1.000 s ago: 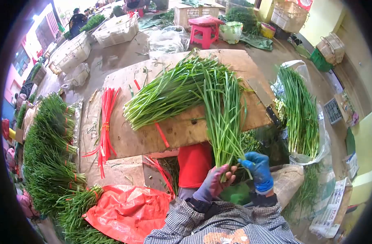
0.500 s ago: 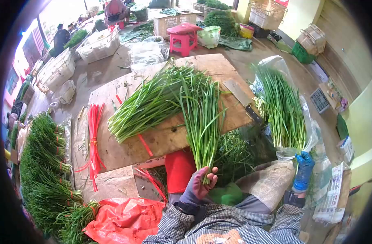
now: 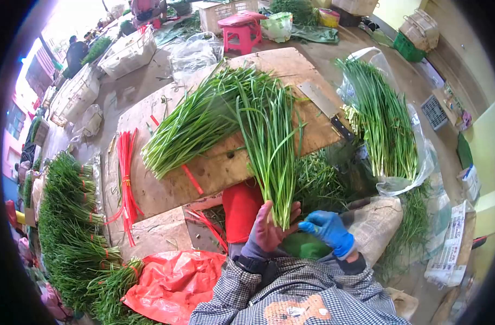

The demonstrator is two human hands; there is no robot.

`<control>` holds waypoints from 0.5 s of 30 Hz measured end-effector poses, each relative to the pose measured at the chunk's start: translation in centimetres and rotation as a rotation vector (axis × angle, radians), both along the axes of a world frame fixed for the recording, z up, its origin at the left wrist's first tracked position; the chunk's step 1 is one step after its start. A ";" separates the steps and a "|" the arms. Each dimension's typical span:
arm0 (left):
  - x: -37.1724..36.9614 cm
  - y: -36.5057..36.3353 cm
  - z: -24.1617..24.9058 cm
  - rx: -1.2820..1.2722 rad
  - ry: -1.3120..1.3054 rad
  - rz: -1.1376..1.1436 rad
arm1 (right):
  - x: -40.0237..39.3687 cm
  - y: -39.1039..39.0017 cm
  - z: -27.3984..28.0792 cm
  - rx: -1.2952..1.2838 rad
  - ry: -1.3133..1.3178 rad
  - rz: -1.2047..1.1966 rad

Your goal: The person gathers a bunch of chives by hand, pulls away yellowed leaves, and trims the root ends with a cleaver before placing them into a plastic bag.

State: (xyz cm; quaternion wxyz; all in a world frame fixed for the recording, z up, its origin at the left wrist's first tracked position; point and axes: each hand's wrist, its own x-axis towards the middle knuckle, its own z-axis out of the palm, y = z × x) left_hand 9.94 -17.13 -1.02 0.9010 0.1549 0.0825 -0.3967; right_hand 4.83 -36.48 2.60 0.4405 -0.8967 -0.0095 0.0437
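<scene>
The stalk ends of a loose bunch of long green leaves (image 3: 271,151) lie in my left hand (image 3: 269,230), whose fingers are spread beneath them. The tops of that bunch rest on the wooden board (image 3: 215,176). My right hand (image 3: 329,232), in a blue glove, is just right of the stalk ends, its fingers bent together; whatever is between them is too small to make out. Behind the held bunch lies a larger pile of green stalks (image 3: 196,127). A cleaver (image 3: 319,100) with a black handle sits at the board's right side. Red ties (image 3: 126,179) lie at its left.
Tied green bundles (image 3: 69,227) line the left side, near a red plastic bag (image 3: 174,281). More loose stalks (image 3: 385,130) lie on plastic at the right. A pink stool (image 3: 241,33) and white crates (image 3: 129,54) stand beyond the board. People are in the background.
My right hand has come left from the stalks on the right to beside the held bunch. My left hand has opened under the stalk ends. The view has shifted slightly.
</scene>
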 end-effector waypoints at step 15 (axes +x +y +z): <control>0.0 -1.3 -1.2 0.508 -0.023 0.009 | 0.9 1.6 -1.7 -0.183 -0.121 -0.026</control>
